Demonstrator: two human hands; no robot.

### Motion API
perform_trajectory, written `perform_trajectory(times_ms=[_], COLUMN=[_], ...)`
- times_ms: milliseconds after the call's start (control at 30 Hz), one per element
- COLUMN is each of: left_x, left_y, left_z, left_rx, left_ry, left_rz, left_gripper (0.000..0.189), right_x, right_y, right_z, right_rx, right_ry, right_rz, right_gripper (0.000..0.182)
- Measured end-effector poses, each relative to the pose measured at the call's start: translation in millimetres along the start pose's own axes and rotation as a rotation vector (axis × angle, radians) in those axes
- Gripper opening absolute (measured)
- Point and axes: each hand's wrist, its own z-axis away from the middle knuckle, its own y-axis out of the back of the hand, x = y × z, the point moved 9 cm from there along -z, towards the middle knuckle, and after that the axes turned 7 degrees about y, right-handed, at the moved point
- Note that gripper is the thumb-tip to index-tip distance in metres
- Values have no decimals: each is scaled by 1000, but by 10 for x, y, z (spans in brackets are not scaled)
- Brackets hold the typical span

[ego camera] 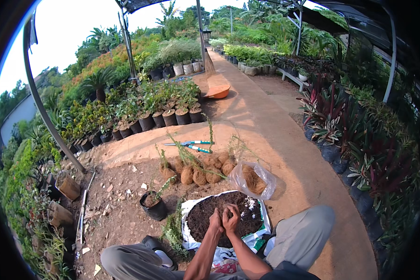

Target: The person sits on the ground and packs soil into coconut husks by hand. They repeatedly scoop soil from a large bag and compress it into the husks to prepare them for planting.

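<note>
My left hand [216, 220] and my right hand [231, 217] are close together above a heap of dark soil mix [199, 213] in an opened white plastic sack [186, 238]. The fingers of both are curled around a small clump, seemingly of roots or fibre, whose exact kind I cannot tell. White granules lie on the soil to the right. Just beyond the sack, a clear plastic bag [270, 182] holds brown coconut fibre [253, 179]. Several fibre-wrapped root balls [199, 176] with thin green stems sit in a group behind it.
Garden shears [192, 144] with teal handles lie past the root balls. A black potted plant [154, 206] and cut greenery [175, 231] are left of the sack. Rows of potted plants [169, 117] line the path [283, 140]; an orange basin [217, 91] is farther back.
</note>
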Motion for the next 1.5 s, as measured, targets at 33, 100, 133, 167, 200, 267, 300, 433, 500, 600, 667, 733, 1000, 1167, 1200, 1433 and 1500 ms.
perform_trajectory(times_ms=[33, 100, 133, 167, 200, 267, 300, 433, 500, 600, 667, 733, 1000, 1167, 1200, 1433, 1500], left_x=[144, 191, 100, 20, 25, 222, 265, 245, 177, 108, 67, 68, 37, 31, 32, 15, 79], left_y=[209, 280, 41, -201, -335, -226, -192, 110, 403, 478, 436, 402, 401, 497, 542, 241, 168], left_z=[-94, -79, 45, 187, 309, 370, 346, 178, 103, 1, -9, -20, -36, -79, -93, 186, 265], left_rx=[19, -4, -54, -103, -107, -103, -109, -2, 170, 137, 134, 123, 74, 65, 114, 248, 222], left_ry=[-44, 12, 121, 229, 259, 212, 199, 156, 88, 40, 55, 91, 130, 90, 76, -13, -29], left_rz=[-30, -18, 18, 55, 5, 4, -5, -83, -168, -199, -218, -185, -54, -25, -51, -287, -321], left_gripper=[38, 41, 43, 45, 51, 52, 53, 45, 40, 37, 39, 40, 36, 32, 32, 33, 36], right_x=[-55, -17, 144, 296, 332, 220, 151, -66, -103, 5, 83, 121, -135, 71, 57, 303, 323], right_y=[-142, -161, -41, 77, 144, -24, -79, -163, -206, -233, -225, -240, -208, -327, -309, -95, -125], right_z=[20, 25, 60, 98, 102, 133, 135, 173, 220, 238, 241, 233, 155, 311, 348, 455, 429], right_rx=[-16, 31, 66, 101, 98, 38, 7, -73, -79, -88, -104, -119, -209, -204, -182, -33, -23], right_ry=[-24, -60, -103, -142, -152, -157, -117, -18, -40, -18, -34, -27, 33, -72, -77, -59, -100], right_rz=[-64, -154, -140, -127, -100, -115, -112, -83, -76, -82, -33, 83, -89, -132, -106, -8, -25], right_gripper=[12, 14, 14, 14, 15, 16, 14, 13, 13, 14, 15, 16, 33, 33, 33, 27, 28])
